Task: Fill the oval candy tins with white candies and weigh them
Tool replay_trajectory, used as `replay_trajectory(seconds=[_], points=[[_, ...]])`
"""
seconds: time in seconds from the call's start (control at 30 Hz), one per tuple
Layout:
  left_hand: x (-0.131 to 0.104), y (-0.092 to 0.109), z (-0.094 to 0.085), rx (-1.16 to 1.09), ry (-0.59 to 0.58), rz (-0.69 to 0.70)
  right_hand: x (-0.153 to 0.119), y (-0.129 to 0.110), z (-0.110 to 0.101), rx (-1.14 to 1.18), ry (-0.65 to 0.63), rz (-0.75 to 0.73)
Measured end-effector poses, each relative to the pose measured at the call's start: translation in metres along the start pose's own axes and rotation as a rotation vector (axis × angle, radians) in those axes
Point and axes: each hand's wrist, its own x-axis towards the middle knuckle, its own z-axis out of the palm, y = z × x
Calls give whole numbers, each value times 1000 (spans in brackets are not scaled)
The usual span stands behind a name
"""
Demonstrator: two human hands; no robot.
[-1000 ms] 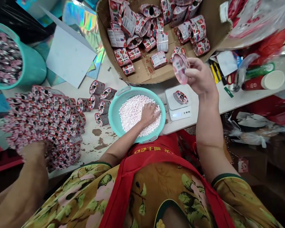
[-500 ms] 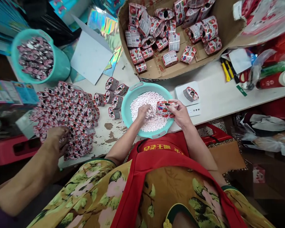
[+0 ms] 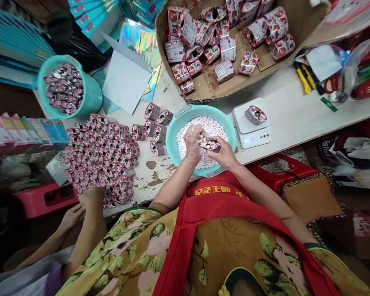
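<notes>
Over a turquoise basin of small pale pink candies, my two hands meet. My left hand is closed around a handful of the candies, some showing between its fingers and the container. My right hand grips a small red printed container, tilted with its opening toward the candies. To the right, a similar container rests on a white digital scale. Several filled containers stand just left of the basin.
A cardboard box of loose printed containers lies behind the basin. On the left are a dense cluster of containers and a turquoise bucket of shiny lids. A co-worker's hands are at the cluster's near edge. A yellow cutter lies right.
My left hand has lifted from the candies with a handful and met the container, which my right hand has tilted. The co-worker's hand has moved back from the cluster, and a second hand shows.
</notes>
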Motion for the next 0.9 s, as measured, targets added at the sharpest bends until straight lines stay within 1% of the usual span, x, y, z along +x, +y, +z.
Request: replay_trajectory(seconds=[0.1, 0.17, 0.27, 0.33, 0.4, 0.53, 0.67, 0.77, 0.9], points=[[3, -6, 2, 52, 73, 2, 3, 2, 6, -109, 57, -39], [4, -9, 4, 80, 67, -28, 7, 6, 9, -190, 51, -22], [8, -12, 5, 82, 40, -63, 13, 9, 11, -268, -4, 42], [11, -12, 3, 74, 65, -40, 16, 9, 10, -258, -25, 52], [14, -10, 1, 75, 86, -3, 18, 6, 7, -215, -9, 36], [18, -7, 0, 105, 39, 9, 19, -2, 4, -212, 37, 29], [22, -6, 5, 67, 95, 38, 21, -5, 3, -214, 55, 8], [23, -6, 10, 49, 61, 15, 23, -5, 1, -205, 75, 12], [23, -6, 14, 72, 52, 35, 24, -6, -2, -197, 79, 9]])
